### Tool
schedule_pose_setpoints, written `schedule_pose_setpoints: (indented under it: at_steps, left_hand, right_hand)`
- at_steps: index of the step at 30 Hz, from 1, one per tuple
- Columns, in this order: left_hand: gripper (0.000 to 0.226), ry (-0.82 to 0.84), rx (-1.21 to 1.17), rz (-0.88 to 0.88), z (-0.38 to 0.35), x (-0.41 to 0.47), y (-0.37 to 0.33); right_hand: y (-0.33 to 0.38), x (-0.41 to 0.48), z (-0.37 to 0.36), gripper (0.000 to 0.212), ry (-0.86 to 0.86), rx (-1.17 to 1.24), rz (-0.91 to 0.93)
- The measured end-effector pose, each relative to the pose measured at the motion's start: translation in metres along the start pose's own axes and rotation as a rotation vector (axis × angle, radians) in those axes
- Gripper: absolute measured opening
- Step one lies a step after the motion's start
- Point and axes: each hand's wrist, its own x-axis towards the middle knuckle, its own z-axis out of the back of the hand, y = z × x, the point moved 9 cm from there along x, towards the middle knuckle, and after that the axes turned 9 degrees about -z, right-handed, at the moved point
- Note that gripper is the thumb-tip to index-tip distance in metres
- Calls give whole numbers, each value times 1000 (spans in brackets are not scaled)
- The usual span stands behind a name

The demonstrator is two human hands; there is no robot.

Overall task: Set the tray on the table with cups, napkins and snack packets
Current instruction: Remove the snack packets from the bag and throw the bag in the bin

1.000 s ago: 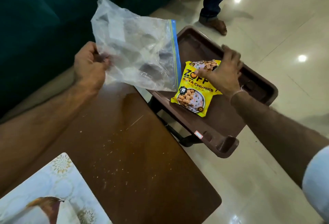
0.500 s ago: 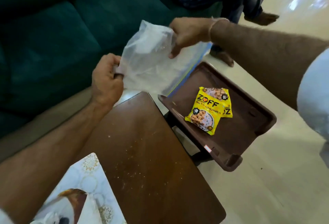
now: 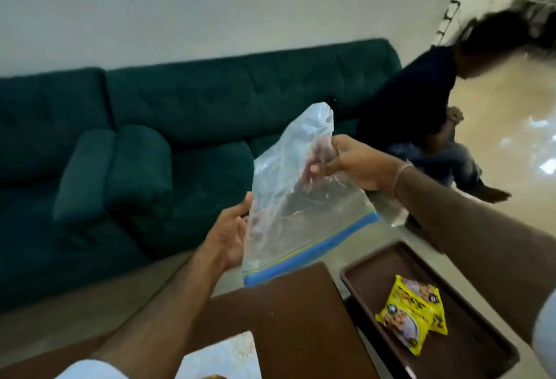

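A clear plastic zip bag [image 3: 296,198] with a blue seal strip hangs in the air above the table's far edge. My right hand [image 3: 352,165] pinches its upper part. My left hand [image 3: 230,232] lies against its left side, palm up with the fingers spread behind the plastic. The bag looks empty. Yellow snack packets [image 3: 413,318] lie in the brown tray [image 3: 370,276] at the lower right. The tray sits to the right of the dark wooden table [image 3: 288,324].
A teal sofa [image 3: 186,126] runs along the wall behind the table. A person in dark clothes [image 3: 421,108] sits at its right end, feet on the shiny floor. A patterned white mat [image 3: 222,354] lies at the table's near edge.
The view has tilted up toward the sofa and wall. Both hands have lifted the bag higher, and my left hand has loosened from a pinch to an open palm against it.
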Motion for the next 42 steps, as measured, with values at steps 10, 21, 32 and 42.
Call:
schedule_pose_setpoints:
  at_steps: [10, 21, 32, 42]
  left_hand:
    - [66, -204, -32, -602, 89, -153, -243]
    - [39, -299, 351, -997, 157, -349, -417]
    - [30, -711, 1222, -1017, 198, -473, -451]
    - [23, -281, 928, -803, 199, -470, -442]
  right_hand:
    - [160, 8, -104, 76, -322, 229, 87]
    - [356, -21, -238, 60, -475, -661, 349]
    - [424, -7, -359, 13, -248, -1117, 518]
    - [461, 24, -449, 93, -147, -529, 755]
